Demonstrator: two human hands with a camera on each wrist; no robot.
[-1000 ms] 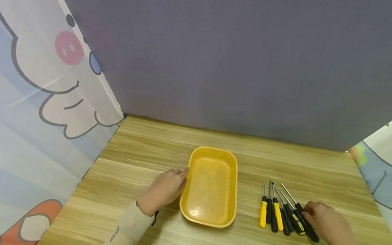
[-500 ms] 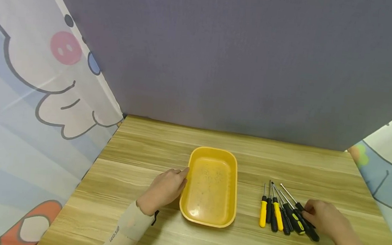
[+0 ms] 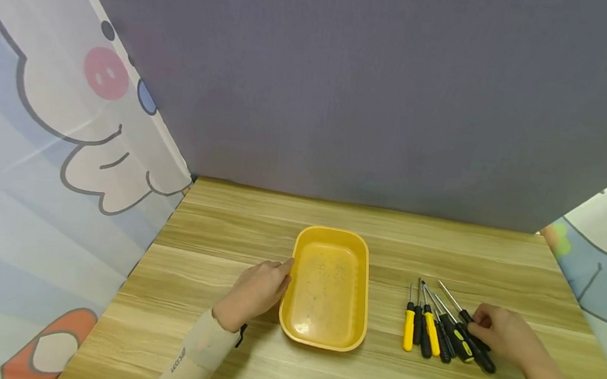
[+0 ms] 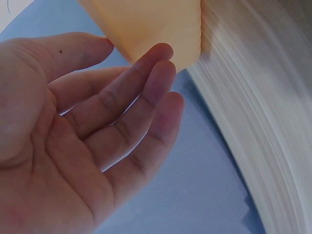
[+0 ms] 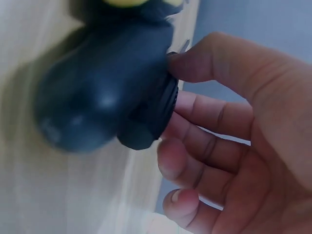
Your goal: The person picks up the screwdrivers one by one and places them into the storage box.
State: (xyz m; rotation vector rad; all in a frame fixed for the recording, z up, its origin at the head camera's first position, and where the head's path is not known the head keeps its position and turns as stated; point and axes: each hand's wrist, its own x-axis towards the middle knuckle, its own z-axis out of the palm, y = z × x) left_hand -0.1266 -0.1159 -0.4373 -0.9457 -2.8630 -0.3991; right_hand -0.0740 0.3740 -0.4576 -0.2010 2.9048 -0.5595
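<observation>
1. The yellow tray (image 3: 327, 288) sat bare on the tabletop (image 3: 211, 253); by my reckoning nothing had gone in yet and the whole job was left.
2. Right of the tray lay the screwdrivers (image 3: 440, 328) in a row: I counted about seven, two with all-yellow handles, the rest black.
3. The left hand (image 3: 256, 291) rested relaxed, its fingers (image 4: 156, 63) touching the tray's left rim.
4. The right hand (image 3: 507, 340) touched the rightmost black screwdriver (image 3: 476, 343), its fingers (image 5: 204, 63) pinching the handle lightly.
</observation>
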